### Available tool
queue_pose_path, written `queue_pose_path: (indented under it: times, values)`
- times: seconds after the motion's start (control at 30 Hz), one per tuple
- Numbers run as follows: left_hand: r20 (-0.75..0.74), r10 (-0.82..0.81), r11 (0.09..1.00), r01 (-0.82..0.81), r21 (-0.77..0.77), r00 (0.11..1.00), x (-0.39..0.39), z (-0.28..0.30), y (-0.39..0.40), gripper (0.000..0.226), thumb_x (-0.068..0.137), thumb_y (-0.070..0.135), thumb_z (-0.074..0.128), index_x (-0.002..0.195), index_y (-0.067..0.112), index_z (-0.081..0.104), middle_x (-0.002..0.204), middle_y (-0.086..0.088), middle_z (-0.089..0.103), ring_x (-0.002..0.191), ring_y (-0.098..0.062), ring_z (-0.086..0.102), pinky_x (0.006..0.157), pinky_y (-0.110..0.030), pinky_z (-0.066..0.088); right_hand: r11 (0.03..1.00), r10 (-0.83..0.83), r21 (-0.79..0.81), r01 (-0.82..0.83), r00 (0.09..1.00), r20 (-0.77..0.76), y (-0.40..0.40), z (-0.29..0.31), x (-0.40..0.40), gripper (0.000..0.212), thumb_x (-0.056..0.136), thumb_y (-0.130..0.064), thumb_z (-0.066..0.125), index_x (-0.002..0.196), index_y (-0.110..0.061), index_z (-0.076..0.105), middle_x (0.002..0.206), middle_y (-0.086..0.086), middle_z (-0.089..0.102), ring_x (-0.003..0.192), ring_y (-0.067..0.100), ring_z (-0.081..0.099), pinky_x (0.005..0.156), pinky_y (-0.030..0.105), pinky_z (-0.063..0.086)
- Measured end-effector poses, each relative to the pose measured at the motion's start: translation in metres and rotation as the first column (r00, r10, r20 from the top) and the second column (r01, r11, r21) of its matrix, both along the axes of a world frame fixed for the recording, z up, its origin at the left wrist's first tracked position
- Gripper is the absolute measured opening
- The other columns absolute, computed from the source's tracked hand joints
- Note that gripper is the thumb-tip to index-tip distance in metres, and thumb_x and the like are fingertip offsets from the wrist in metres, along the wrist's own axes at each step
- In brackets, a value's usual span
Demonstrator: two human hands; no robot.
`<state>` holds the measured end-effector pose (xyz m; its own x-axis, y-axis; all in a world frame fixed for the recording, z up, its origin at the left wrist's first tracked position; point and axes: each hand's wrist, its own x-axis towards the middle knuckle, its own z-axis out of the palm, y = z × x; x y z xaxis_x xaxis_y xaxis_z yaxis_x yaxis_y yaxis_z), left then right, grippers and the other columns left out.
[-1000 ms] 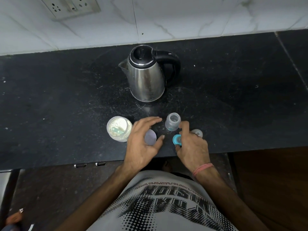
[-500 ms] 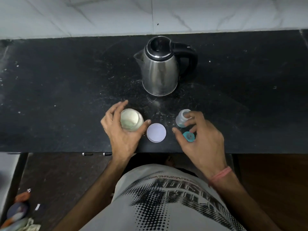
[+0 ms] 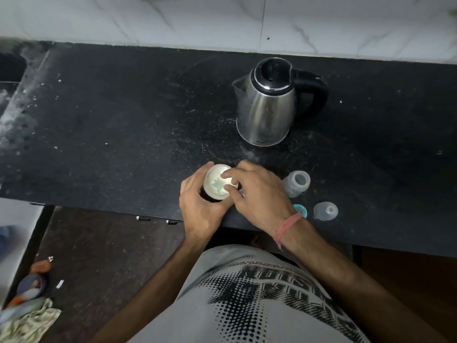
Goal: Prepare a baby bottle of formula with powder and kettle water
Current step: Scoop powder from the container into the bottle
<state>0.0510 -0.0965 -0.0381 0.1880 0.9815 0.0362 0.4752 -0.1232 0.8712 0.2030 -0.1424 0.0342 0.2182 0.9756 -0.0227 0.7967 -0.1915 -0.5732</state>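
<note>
Open powder jar (image 3: 217, 183) stood near the black counter (image 3: 123, 120) edge, white powder and a teal scoop inside, left hand (image 3: 200, 206) curled round its side, right hand (image 3: 259, 196) fingertips reaching into its mouth, grasp unclear, steel kettle (image 3: 267, 107) behind, clear bottle (image 3: 296, 183) to the right.

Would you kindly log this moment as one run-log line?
left hand: grips powder jar | right hand: fingers in jar | bottle: open, upright | kettle: untouched
</note>
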Motion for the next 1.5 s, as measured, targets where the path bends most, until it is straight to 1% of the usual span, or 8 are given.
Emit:
queue_pose_path:
  times: [0.23, 0.37, 0.5, 0.6, 0.83, 1.03, 1.33, 1.5]
  values:
    - [-0.073, -0.051, 0.996, 0.056, 0.073, 0.996, 0.003, -0.006, -0.002, 0.071, 0.082, 0.024, 0.101, 0.148, 0.023, 0.074, 0.15, 0.017, 0.071, 0.141, -0.004, 0.058, 0.119, -0.028, 0.046, 0.988, 0.137, -0.077, -0.131, 0.986, 0.09, 0.024, -0.007, -0.01, 0.024, 0.104, -0.032, 0.071, 0.128, -0.031, 0.077, 0.122, -0.006, 0.062, 0.122, 0.02, 0.061, 0.088, 0.035, 0.047]
    - [-0.059, -0.062, 0.997, 0.065, 0.051, 0.996, 0.003, -0.002, -0.001, 0.072, 0.081, 0.029, 0.101, 0.148, 0.026, 0.074, 0.15, 0.02, 0.07, 0.142, -0.003, 0.056, 0.118, -0.021, 0.043, 0.995, 0.096, -0.027, -0.095, 0.994, 0.042, 0.024, -0.015, -0.007, 0.012, 0.103, -0.031, 0.073, 0.11, -0.032, 0.083, 0.107, -0.008, 0.062, 0.11, 0.019, 0.064, 0.083, 0.034, 0.046]
    - [-0.045, -0.064, 0.997, 0.066, 0.049, 0.997, 0.003, -0.003, 0.001, 0.079, 0.077, 0.04, 0.106, 0.148, 0.026, 0.073, 0.15, 0.021, 0.07, 0.143, -0.008, 0.058, 0.117, -0.028, 0.049, 0.999, 0.021, 0.047, -0.02, 1.0, -0.021, 0.014, -0.023, 0.006, 0.011, 0.098, -0.036, 0.081, 0.102, -0.029, 0.088, 0.098, -0.007, 0.066, 0.096, 0.019, 0.064, 0.08, 0.042, 0.055]
    - [-0.037, -0.066, 0.996, 0.068, 0.055, 0.997, 0.004, -0.006, 0.002, 0.082, 0.076, 0.039, 0.108, 0.149, 0.027, 0.072, 0.15, 0.021, 0.07, 0.143, -0.006, 0.057, 0.117, -0.033, 0.052, 0.996, 0.007, 0.093, -0.002, 0.998, -0.054, 0.007, -0.03, 0.016, 0.012, 0.096, -0.039, 0.083, 0.103, -0.031, 0.089, 0.099, -0.011, 0.07, 0.095, 0.017, 0.066, 0.082, 0.043, 0.058]
    - [-0.017, -0.095, 0.995, 0.096, 0.035, 0.995, 0.008, 0.001, 0.004, 0.084, 0.074, 0.064, 0.098, 0.146, 0.029, 0.073, 0.15, 0.022, 0.069, 0.144, -0.008, 0.058, 0.116, -0.019, 0.044, 0.977, -0.156, 0.112, 0.183, 0.965, -0.211, -0.002, -0.032, 0.022, 0.015, 0.098, -0.046, 0.081, 0.102, -0.033, 0.087, 0.09, -0.016, 0.082, 0.081, 0.005, 0.077, 0.082, 0.042, 0.063]
    - [-0.026, -0.089, 0.995, 0.09, 0.034, 0.996, 0.011, -0.003, 0.005, 0.091, 0.069, 0.059, 0.105, 0.148, 0.029, 0.072, 0.15, 0.023, 0.069, 0.143, -0.006, 0.057, 0.117, -0.02, 0.044, 0.945, -0.269, 0.087, 0.315, 0.9, -0.342, -0.004, -0.03, 0.026, 0.01, 0.098, -0.039, 0.083, 0.101, -0.031, 0.087, 0.087, -0.017, 0.083, 0.076, 0.001, 0.078, 0.082, 0.037, 0.065]
    - [-0.017, -0.079, 0.996, 0.08, 0.033, 0.997, 0.01, -0.006, 0.005, 0.085, 0.072, 0.058, 0.101, 0.147, 0.03, 0.072, 0.149, 0.022, 0.069, 0.143, -0.01, 0.059, 0.118, -0.035, 0.05, 0.968, -0.13, 0.17, 0.186, 0.946, -0.297, -0.007, -0.035, 0.025, 0.006, 0.096, -0.033, 0.086, 0.099, -0.029, 0.089, 0.095, -0.017, 0.08, 0.082, 0.003, 0.073, 0.077, 0.033, 0.062]
    - [-0.028, -0.076, 0.996, 0.077, 0.039, 0.997, 0.01, -0.006, 0.006, 0.084, 0.073, 0.058, 0.102, 0.147, 0.03, 0.072, 0.149, 0.023, 0.069, 0.143, -0.01, 0.06, 0.118, -0.031, 0.048, 0.96, -0.139, 0.193, 0.201, 0.946, -0.293, -0.005, -0.036, 0.023, 0.007, 0.095, -0.035, 0.087, 0.099, -0.03, 0.089, 0.094, -0.017, 0.08, 0.076, 0.004, 0.072, 0.076, 0.035, 0.062]
